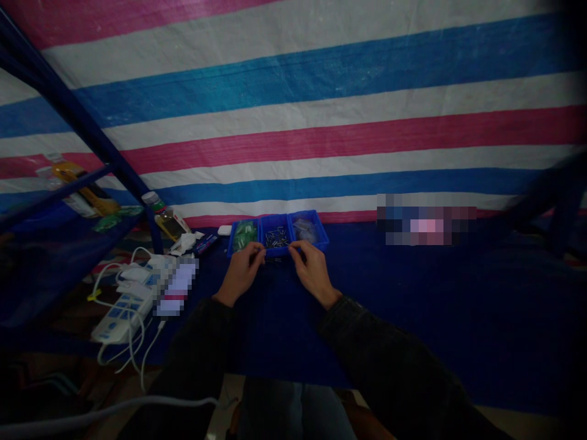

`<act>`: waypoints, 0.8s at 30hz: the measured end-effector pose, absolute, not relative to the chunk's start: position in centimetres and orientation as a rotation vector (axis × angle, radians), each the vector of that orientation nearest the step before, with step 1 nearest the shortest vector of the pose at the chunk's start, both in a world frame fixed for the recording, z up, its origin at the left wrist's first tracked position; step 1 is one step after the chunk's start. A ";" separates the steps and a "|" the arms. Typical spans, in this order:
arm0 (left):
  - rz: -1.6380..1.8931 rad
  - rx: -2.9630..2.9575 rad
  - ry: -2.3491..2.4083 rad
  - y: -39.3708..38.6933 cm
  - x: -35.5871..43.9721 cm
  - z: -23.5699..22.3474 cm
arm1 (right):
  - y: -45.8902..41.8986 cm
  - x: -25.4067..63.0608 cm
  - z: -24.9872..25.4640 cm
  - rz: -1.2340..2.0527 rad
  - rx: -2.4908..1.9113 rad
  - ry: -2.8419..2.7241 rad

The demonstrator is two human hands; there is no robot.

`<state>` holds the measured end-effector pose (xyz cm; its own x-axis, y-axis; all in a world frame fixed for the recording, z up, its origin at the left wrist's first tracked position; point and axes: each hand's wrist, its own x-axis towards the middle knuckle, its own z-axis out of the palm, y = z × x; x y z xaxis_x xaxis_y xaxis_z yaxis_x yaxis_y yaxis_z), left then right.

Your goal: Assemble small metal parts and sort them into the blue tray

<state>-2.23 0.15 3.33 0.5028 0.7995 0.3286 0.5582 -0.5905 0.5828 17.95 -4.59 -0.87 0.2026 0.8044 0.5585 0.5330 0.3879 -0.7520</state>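
Note:
My left hand [242, 271] and my right hand [313, 269] rest on a dark blue table cover [413, 305], just in front of three small blue bins [277, 232]. Both hands have their fingers pinched together near the front edge of the middle bin. What they pinch is too small and dark to make out. The left bin holds green parts [244, 234], the middle one small dark metal pieces [277, 237], the right one a clear bag [305, 230].
At the left lie white power strips [123, 311] with cables, a small bottle [166, 219] and crumpled paper. A dark blue shelf frame [68, 110] stands at the left. A striped tarpaulin [321, 91] forms the back wall.

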 end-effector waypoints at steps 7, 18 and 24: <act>0.921 2.211 0.932 1.3 1.0 3.0 | -4.6 17.8 -1.3 0.330 -1.239 -1.610; 0.994 2.182 0.928 -0.4 0.4 1.7 | -5.1 17.7 -1.0 0.321 -1.205 -1.607; 0.890 2.286 0.896 -0.3 0.6 1.4 | -5.3 17.7 -0.8 0.299 -1.186 -1.554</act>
<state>0.64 -0.31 1.41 0.5643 0.7316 0.3824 0.3868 -0.6435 0.6605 17.74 -5.26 -0.81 0.1061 0.7967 0.5950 0.5190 0.4660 -0.7165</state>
